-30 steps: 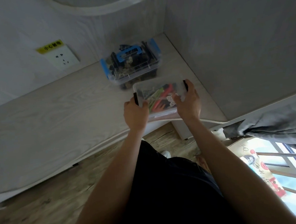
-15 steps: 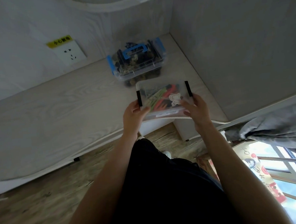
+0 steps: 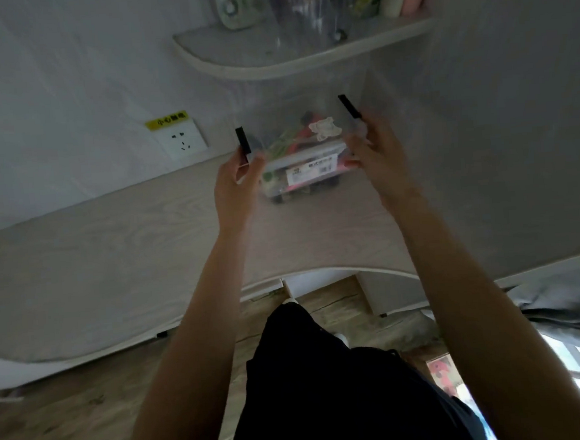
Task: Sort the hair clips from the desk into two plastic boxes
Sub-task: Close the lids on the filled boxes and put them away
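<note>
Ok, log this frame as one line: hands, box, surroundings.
left hand: grips box end | right hand: grips other end | box: lidded, clips inside, raised toward shelf | frame: blurred

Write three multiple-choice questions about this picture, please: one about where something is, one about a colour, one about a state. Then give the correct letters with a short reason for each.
1. Where is the wall socket?
A. left of the clear box
B. on the shelf
C. on the floor

2. What colour are the latches on the clear box?
A. blue
B. black
C. white

3. How is the clear box held?
A. by the left hand alone
B. by no hand, it lies on the desk
C. by both hands, one at each end

Answers:
1 A, the socket sits on the wall to the left of the box.
2 B, both end latches look black.
3 C, the left hand and the right hand grip its opposite ends above the desk.
</note>
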